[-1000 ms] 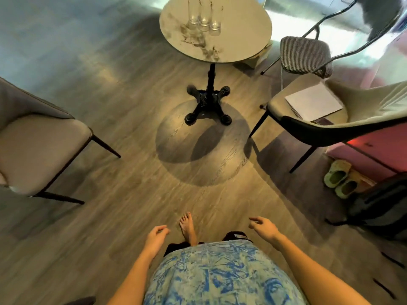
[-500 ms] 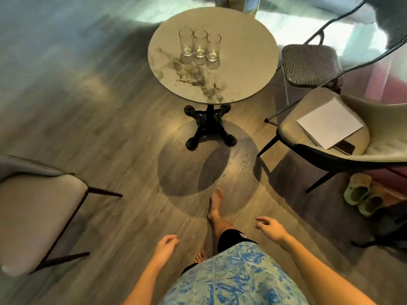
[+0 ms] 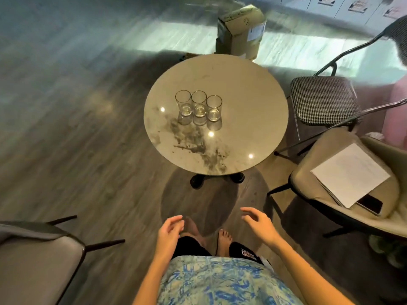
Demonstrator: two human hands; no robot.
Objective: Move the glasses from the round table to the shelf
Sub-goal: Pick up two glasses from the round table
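3 glasses (image 3: 199, 106) beyond both hands (image 3: 169, 232) (empty).

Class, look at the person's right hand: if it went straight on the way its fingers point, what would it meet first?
The right hand points forward and slightly left, toward the round table. Probably the table's near edge comes first, with the three glasses beyond; depth is unclear.

Hidden and cut off
The desk (image 3: 253, 111) top hides most of its base; the grey chair (image 3: 33, 260) runs off the left edge; the floor is motion-blurred.
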